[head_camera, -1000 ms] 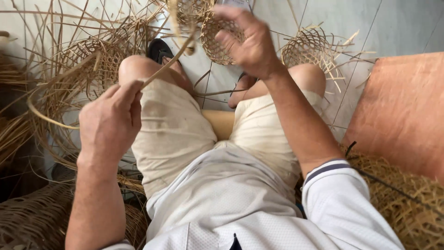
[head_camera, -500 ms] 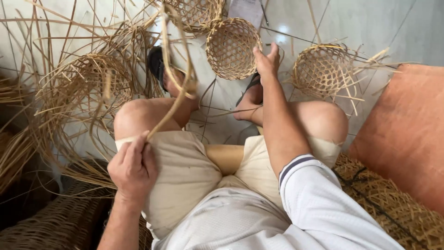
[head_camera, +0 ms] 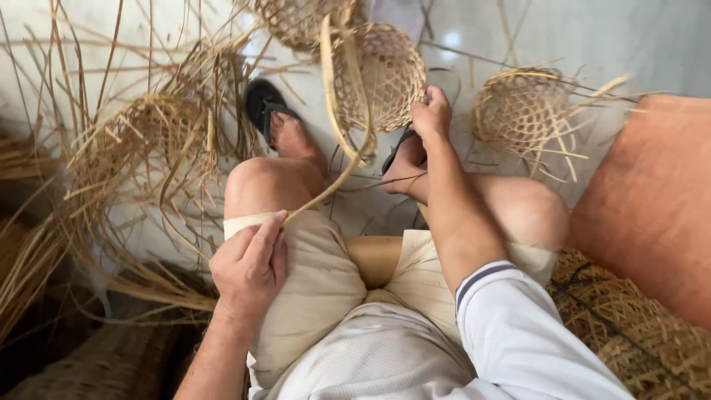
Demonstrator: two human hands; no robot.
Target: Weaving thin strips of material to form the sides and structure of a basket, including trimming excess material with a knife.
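The left hand (head_camera: 250,268) pinches one end of a long bamboo strip (head_camera: 342,126) at the left thigh. The strip arcs up to the small woven basket (head_camera: 385,74), whose rim the right hand (head_camera: 431,115) grips on the floor ahead.

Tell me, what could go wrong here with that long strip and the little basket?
1. The strip is bent in a tight loop between the left hand and the basket; pulled harder, it might kink or snap.
2. The right hand touches the basket only at its lower edge, so it may roll or tip away on the smooth floor.
3. The strip's thin edge runs through the left hand's pinching grip and could cut the fingers.
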